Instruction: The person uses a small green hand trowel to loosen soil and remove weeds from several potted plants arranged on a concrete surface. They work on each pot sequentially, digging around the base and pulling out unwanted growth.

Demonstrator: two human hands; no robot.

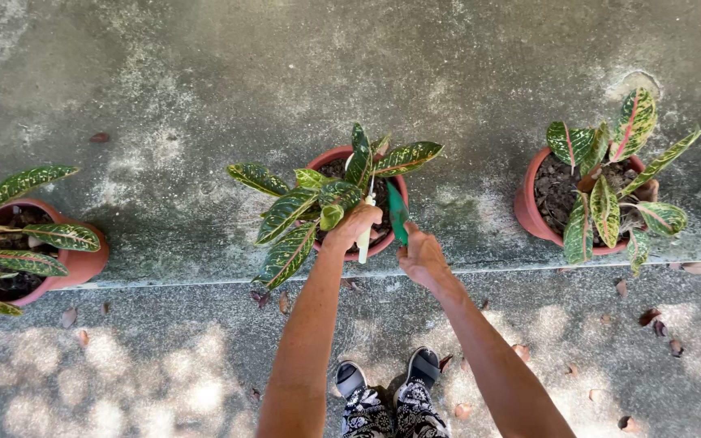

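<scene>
A: Two sandalled feet [387, 375] nearest; both arms reach out over the step edge to the middle pot [336, 159].

B: Grips?

A: Left hand [351, 229] closed round a pale tool handle [363, 243], point down toward the soil. Right hand [421, 255] pinches a green-bladed tool [397, 212], blade up among the leaves [318, 203].

B: Beyond?

A: Flanking pots, left [75, 264] and right [529, 207], untouched.

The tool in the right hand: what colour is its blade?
Green: the tool in the right hand has a green blade, seen in the head view.
</scene>
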